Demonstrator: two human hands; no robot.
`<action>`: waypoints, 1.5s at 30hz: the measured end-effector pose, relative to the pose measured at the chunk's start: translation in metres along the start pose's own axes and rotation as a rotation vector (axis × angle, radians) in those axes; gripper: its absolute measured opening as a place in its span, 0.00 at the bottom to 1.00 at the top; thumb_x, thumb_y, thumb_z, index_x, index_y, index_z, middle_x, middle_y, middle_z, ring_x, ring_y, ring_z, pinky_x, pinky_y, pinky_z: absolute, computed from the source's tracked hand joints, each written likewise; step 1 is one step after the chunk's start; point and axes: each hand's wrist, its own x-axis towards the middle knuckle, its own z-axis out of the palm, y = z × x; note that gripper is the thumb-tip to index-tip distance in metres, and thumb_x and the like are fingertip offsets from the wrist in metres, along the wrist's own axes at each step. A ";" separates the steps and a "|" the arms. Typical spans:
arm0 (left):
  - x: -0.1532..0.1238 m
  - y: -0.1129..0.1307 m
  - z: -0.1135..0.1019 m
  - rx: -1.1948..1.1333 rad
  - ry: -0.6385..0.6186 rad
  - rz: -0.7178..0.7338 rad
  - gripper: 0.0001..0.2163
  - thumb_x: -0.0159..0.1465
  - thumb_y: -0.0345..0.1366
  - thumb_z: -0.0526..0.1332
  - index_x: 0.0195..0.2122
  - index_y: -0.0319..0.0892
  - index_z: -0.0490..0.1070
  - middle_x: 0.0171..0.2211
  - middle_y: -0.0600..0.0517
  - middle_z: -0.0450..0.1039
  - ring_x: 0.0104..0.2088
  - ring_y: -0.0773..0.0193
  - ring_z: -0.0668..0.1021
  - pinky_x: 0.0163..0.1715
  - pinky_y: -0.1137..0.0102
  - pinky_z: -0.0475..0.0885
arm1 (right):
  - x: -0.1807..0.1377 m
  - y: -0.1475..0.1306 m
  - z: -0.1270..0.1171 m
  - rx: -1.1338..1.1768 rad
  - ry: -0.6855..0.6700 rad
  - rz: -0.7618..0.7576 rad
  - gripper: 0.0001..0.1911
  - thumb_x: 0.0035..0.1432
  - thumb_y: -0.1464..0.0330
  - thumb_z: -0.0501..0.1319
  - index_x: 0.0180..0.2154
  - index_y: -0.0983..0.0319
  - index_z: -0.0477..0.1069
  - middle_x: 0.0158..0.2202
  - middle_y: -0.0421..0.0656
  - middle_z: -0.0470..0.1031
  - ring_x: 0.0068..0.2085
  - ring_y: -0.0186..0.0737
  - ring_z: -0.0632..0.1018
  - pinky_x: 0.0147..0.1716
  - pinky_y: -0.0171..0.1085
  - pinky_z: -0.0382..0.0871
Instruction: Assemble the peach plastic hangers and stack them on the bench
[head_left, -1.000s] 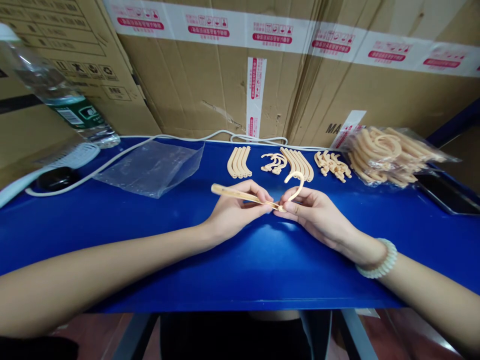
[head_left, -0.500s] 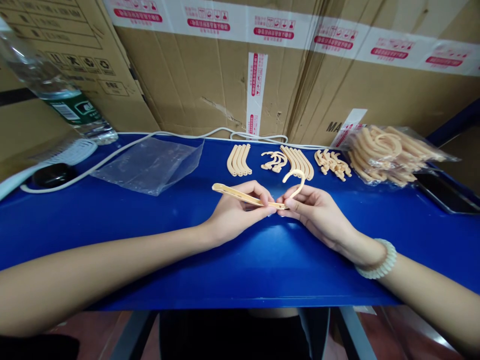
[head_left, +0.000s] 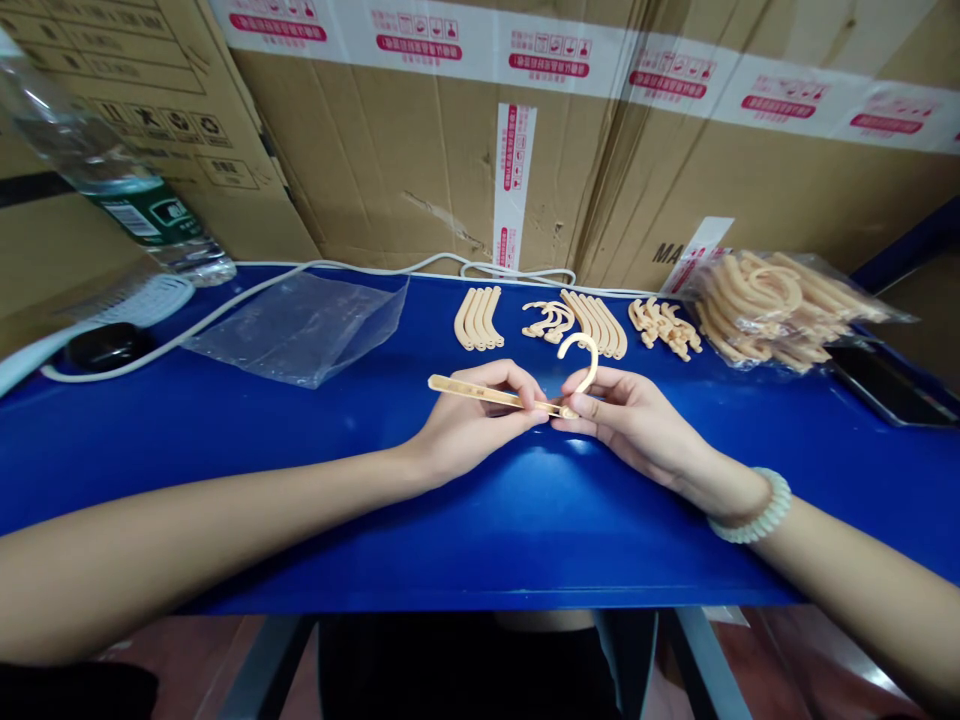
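My left hand (head_left: 469, 425) pinches a long, slightly curved peach plastic arm piece (head_left: 480, 393) that points left over the blue table (head_left: 375, 500). My right hand (head_left: 630, 420) pinches a small peach hook piece (head_left: 581, 355) whose curl stands up above the fingers. The two parts meet end to end between my fingertips at the middle of the table. Both hands are closed on their parts, resting just above the surface.
At the back lie a row of curved arm pieces (head_left: 478, 320), a small heap of hooks (head_left: 547, 322), more curved arms (head_left: 600, 325), small connectors (head_left: 664, 328) and a bag of peach parts (head_left: 772, 310). An empty clear bag (head_left: 300, 325), water bottle (head_left: 112, 180), white cable (head_left: 225, 305), phone (head_left: 889, 385) and cardboard boxes (head_left: 450, 150) surround them.
The hook piece in my right hand has turned more upright and shifted slightly left. The arm piece has levelled a little. Both hands stay in the same spot.
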 end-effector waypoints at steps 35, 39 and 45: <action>0.004 -0.002 0.004 -0.174 0.047 -0.214 0.11 0.53 0.35 0.74 0.33 0.39 0.74 0.32 0.51 0.78 0.34 0.62 0.81 0.37 0.68 0.76 | 0.012 -0.019 -0.011 -0.527 0.155 -0.485 0.16 0.62 0.56 0.67 0.47 0.57 0.79 0.38 0.43 0.81 0.33 0.40 0.78 0.38 0.42 0.75; 0.006 -0.003 0.003 -0.270 0.110 -0.276 0.13 0.50 0.36 0.76 0.36 0.39 0.80 0.33 0.49 0.81 0.36 0.60 0.81 0.41 0.64 0.76 | 0.031 -0.037 -0.053 -1.269 0.160 -0.714 0.12 0.63 0.63 0.65 0.47 0.59 0.79 0.46 0.49 0.81 0.50 0.56 0.76 0.54 0.55 0.69; 0.006 -0.003 0.002 -0.344 0.134 -0.279 0.11 0.49 0.33 0.76 0.34 0.39 0.82 0.32 0.50 0.82 0.35 0.63 0.80 0.44 0.64 0.74 | 0.050 -0.029 -0.074 -1.778 -0.022 -0.721 0.18 0.67 0.73 0.55 0.56 0.64 0.75 0.51 0.54 0.78 0.54 0.57 0.73 0.56 0.56 0.68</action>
